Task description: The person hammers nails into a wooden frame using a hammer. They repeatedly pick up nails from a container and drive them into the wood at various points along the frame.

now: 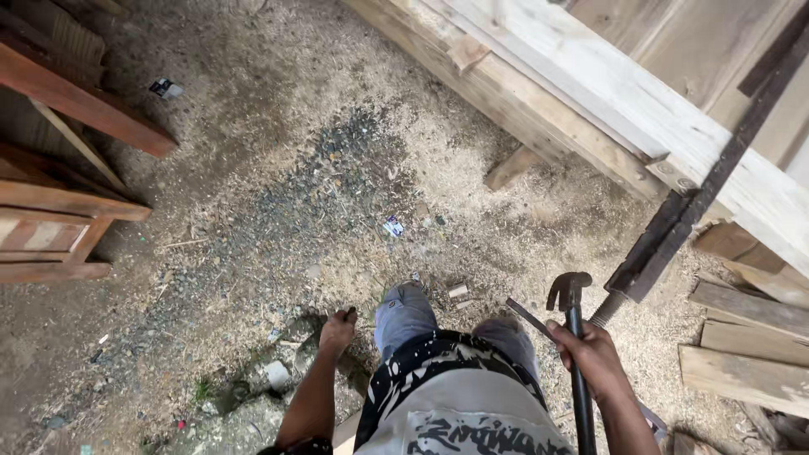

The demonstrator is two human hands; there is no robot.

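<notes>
My right hand [592,351] grips the black handle of a claw hammer [570,294], head up, and a thin flat metal piece [530,319] juts from the same fist toward the left. My left hand [339,327] hangs low by my left leg, fingers closed around a small dark object too small to tell. Below me are my grey trousers and a black-and-white patterned shirt.
Sawdust and gravel cover the ground [320,185]. A pale timber frame [607,93] runs along the right, with a dark metal bar clamp [683,219] leaning on it. Loose boards [750,337] lie at right. Reddish wooden frames [59,168] stand at left. A wood offcut [511,168] lies near the frame.
</notes>
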